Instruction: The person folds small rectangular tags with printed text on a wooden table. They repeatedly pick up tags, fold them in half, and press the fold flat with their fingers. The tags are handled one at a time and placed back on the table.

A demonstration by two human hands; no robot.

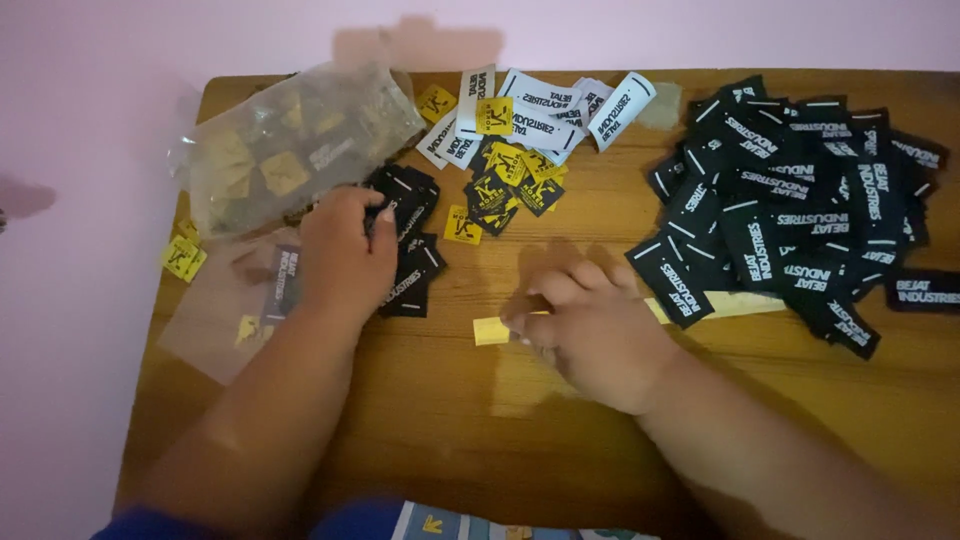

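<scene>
Black fabric labels [408, 245] sit left of centre under the left hand [345, 255], fingers curled onto them; the right hand [590, 330] pinches a pale yellow strip [492, 330]. A sleeve could scatter the big black pile [800, 220] right; plastic bag [290, 145] crowds far left

On my bench [480, 420] I count two clear plastic bags: a stuffed one [295, 145] at ten o'clock and a flat one [215, 315] at nine. The black labels lie in two heaps too thick to count singly, a big one [800, 210] at two o'clock and a small one [412, 240] under my left hand [345, 255]. About six white labels [540, 115] sit at twelve o'clock, one pale yellow strip [490, 330] is under my right hand [590, 335], and the small yellow tags [505, 175] overlap too much to count.
</scene>
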